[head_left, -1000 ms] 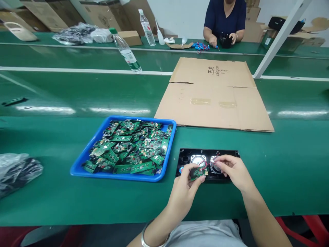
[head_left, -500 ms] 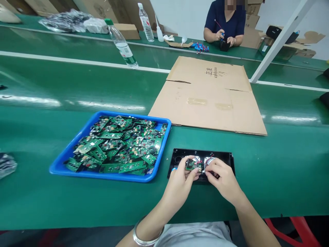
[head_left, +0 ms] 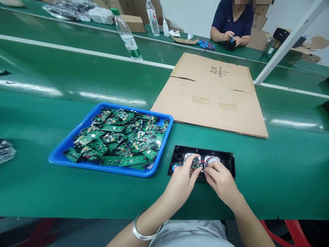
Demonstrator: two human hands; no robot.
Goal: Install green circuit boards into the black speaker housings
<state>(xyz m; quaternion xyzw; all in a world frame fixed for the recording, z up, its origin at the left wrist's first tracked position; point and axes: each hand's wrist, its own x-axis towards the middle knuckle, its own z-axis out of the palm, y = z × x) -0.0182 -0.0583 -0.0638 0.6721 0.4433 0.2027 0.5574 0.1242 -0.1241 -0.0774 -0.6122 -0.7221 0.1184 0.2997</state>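
A small green circuit board (head_left: 196, 163) is gripped between the thumb and fingers of my left hand (head_left: 181, 175), tilted above an open black speaker housing (head_left: 227, 160). My right hand (head_left: 223, 179) pinches at the board's right end, on thin red and black wires (head_left: 211, 157); the plug at their tip is mostly covered by my fingers. Inside the housing are two round speakers, the right speaker (head_left: 214, 160) partly behind my fingers. A blue cylindrical part (head_left: 175, 167) shows at the housing's left end, beside my left hand.
Left of the housing stands a blue tray (head_left: 102, 168) heaped with green circuit boards (head_left: 120, 140). Flattened cardboard (head_left: 213, 106) lies behind. A bottle (head_left: 128, 39) leans by a white rail (head_left: 84, 49). Across the bench a person (head_left: 231, 25) handles a black object.
The board has turned in my left hand from lying face-up to more edge-on. My right fingers stay close against its right end. The whole view has shifted slightly.
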